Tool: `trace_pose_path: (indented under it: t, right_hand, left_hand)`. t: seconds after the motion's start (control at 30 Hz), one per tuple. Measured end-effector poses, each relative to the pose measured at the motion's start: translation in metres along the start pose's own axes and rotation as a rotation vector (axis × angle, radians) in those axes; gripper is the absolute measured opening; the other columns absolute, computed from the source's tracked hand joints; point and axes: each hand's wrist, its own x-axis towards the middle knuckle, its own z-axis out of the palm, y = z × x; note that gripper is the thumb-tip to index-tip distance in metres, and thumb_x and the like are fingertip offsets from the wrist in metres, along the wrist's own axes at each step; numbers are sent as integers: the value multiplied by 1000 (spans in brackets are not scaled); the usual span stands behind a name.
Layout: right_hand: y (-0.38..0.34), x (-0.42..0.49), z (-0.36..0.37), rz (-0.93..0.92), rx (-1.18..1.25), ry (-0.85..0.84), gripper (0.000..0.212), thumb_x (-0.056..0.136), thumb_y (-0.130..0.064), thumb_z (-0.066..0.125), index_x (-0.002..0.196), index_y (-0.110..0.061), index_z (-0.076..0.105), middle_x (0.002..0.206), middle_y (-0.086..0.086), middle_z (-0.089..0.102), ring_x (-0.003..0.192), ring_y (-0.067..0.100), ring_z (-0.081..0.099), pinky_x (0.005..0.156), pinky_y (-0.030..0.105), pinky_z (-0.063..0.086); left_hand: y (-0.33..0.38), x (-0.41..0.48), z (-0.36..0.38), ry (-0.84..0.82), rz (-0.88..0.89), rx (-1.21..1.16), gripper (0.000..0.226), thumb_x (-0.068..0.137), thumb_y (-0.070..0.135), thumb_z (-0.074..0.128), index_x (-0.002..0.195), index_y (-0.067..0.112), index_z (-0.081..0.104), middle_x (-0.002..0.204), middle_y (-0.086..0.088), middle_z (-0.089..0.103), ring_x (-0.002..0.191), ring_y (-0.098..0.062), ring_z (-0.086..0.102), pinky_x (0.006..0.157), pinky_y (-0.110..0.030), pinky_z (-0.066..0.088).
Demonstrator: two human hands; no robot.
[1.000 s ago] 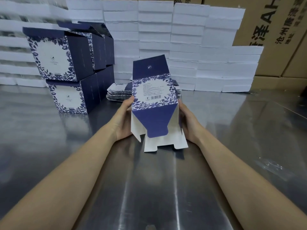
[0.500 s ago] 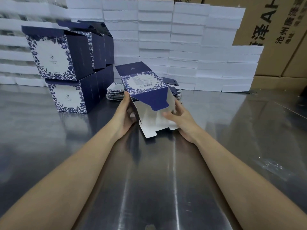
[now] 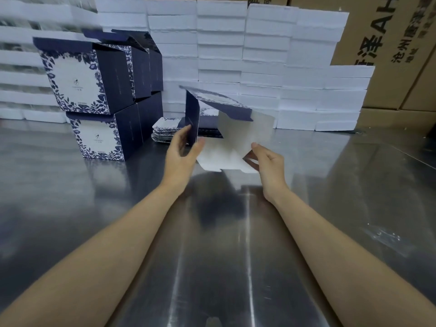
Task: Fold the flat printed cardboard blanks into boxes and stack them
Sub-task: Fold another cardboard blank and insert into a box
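**Part-opened blank held over the bench in both hands**

On my feed the box blank [image 3: 245, 128] is up off the bench [image 3: 212, 267]. It is part-opened into a tilted sleeve, with its white inside facing me and a printed panel on top. I have the left hand [image 3: 182, 152] gripping the navy side panel, thumb on the near face and fingers behind it. The right hand [image 3: 267, 161] pinches the lower corner of a white flap between thumb and curled fingers. The lowest white flaps hang close to the metal. That part is blurred, so I cannot tell whether they touch it.

Behind the blank I see a low pile of flat blanks [image 3: 165, 129] lying on the bench. To its left stand the folded boxes [image 3: 94, 79], stacked two high in rows running back, with the top flaps open on the upper ones. White foam slabs [image 3: 259, 55] are piled along the back of the bench, with brown cartons [image 3: 389, 55] to their right.
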Motion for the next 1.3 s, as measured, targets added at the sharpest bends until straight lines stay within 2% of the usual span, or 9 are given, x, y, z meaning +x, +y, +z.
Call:
trace_pose_path:
  t: [0.13, 0.27, 0.47, 0.63, 0.8, 1.0, 1.1, 1.2, 1.3]
  right_hand:
    - [-1, 1, -3, 66, 68, -25, 23, 95, -16, 58, 78, -6, 69, 84, 12, 66, 81, 19, 67, 80, 27, 58]
    - [-5, 4, -7, 142, 194, -55, 21, 98, -13, 53, 82, -8, 65, 77, 6, 64, 81, 21, 64, 88, 33, 56]
    - [-2, 6, -11, 230, 225, -204, 20, 102, -21, 45, 112, -7, 55, 102, 12, 55, 97, 22, 57, 87, 26, 51]
    - [-1, 6, -13, 310, 250, -327, 27, 102, -28, 43, 109, -13, 63, 102, 5, 68, 99, 19, 60, 99, 38, 43]
    - [1, 7, -14, 397, 389, -349, 41, 99, -31, 47, 131, -8, 54, 122, 15, 64, 120, 34, 57, 89, 55, 52]
    - [-5, 5, -15, 367, 581, -342, 37, 92, -35, 57, 113, -7, 66, 92, 13, 45, 110, 31, 54, 81, 37, 57]
    - [-3, 5, -13, 353, 452, -320, 39, 94, -43, 52, 111, -7, 58, 104, 12, 66, 109, 27, 66, 80, 34, 57]
    - [-2, 2, -8, 290, 294, -184, 42, 99, -44, 47, 72, -12, 54, 98, 7, 71, 102, 28, 69, 74, 33, 59]
    - [0, 0, -1, 98, 164, -62, 28, 99, -33, 52, 80, -13, 51, 92, 5, 65, 94, 24, 66, 71, 30, 59]
  left_hand:
    - [0, 2, -4, 32, -81, -131, 10, 94, 24, 63, 87, 19, 58, 69, 21, 60, 60, 6, 52, 60, -11, 42]
    - [-3, 5, -7, -24, -247, -338, 14, 85, 29, 71, 87, 15, 68, 82, 7, 71, 77, -8, 67, 71, -20, 53]
    - [-1, 7, -13, -100, -431, -392, 62, 75, 49, 66, 125, 12, 63, 120, -1, 69, 109, -17, 65, 90, -29, 51]
    - [2, 6, -15, -229, -484, -458, 43, 87, 44, 54, 110, 9, 64, 89, 0, 74, 82, -14, 71, 69, -27, 57]
    - [5, 6, -15, -206, -560, -554, 42, 89, 39, 56, 113, 5, 63, 104, -7, 66, 93, -18, 67, 74, -29, 58]
    - [9, 2, -12, -283, -603, -390, 57, 90, 41, 52, 133, 4, 54, 131, -11, 59, 107, -20, 62, 87, -27, 54]
    - [7, 3, -12, -275, -600, -353, 50, 96, 39, 47, 133, 5, 54, 129, -10, 59, 104, -18, 63, 91, -27, 52]
    - [7, 2, -11, -263, -578, -353, 44, 95, 39, 50, 125, 7, 58, 119, -7, 63, 101, -16, 65, 97, -31, 48]
    - [6, 3, -8, -127, -528, -388, 41, 93, 39, 58, 121, 9, 62, 123, -9, 65, 115, -21, 63, 94, -33, 53]
